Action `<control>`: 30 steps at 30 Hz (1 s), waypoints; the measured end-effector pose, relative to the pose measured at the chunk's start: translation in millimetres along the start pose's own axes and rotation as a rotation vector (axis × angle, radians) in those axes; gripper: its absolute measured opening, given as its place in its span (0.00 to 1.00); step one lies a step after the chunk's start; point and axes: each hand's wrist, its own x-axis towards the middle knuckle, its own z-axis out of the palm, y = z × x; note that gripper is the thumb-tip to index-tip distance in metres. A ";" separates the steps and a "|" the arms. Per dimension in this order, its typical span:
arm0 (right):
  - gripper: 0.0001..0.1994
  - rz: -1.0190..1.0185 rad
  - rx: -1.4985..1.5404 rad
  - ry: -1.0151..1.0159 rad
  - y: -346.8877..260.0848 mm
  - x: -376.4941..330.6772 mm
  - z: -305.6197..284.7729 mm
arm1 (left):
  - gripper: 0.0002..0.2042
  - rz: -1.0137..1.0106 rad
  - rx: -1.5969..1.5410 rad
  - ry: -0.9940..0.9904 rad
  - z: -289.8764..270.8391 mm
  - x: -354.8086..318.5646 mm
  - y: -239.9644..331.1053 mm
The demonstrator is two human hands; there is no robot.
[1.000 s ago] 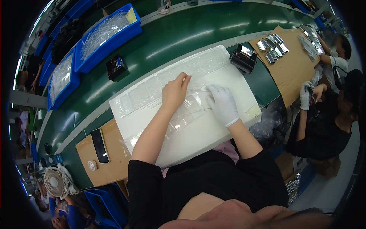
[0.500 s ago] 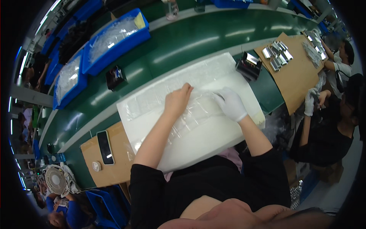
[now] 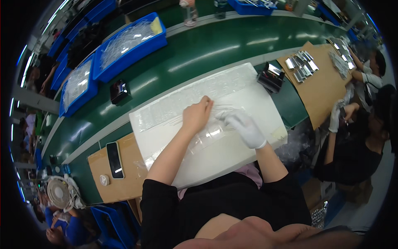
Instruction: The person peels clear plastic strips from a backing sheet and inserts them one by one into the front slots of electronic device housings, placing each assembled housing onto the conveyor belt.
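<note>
On a white board (image 3: 244, 150), clear plastic film strip (image 3: 209, 133) marked off in sections lies below my hands. My left hand (image 3: 197, 114), bare, has its fingertips pinched together at the film's upper edge. My right hand (image 3: 244, 128), in a white glove, bends its fingers over the film close by. Fine pale lines fan out between and beside both hands; whether they are film edges or thin strands, I cannot tell. Along the board's far side lies a row of clear film pieces (image 3: 178, 99).
Two black boxes (image 3: 119, 91) (image 3: 271, 77) stand beyond the board. Blue trays (image 3: 96, 68) of clear pieces sit far left. A phone (image 3: 115, 159) and a small white round item (image 3: 104, 179) lie on cardboard. Metal parts (image 3: 302, 66) and a co-worker (image 3: 352, 149) are at right.
My right hand has drawn back slightly toward me and left, its fingers now more bent. My left hand stays pinched. The film between the hands has shifted, and fine lines now show there.
</note>
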 end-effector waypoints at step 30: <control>0.16 -0.004 0.490 0.143 -35.6 16.6 48.8 | 0.29 -0.200 -0.683 0.619 -137.1 5.5 -148.3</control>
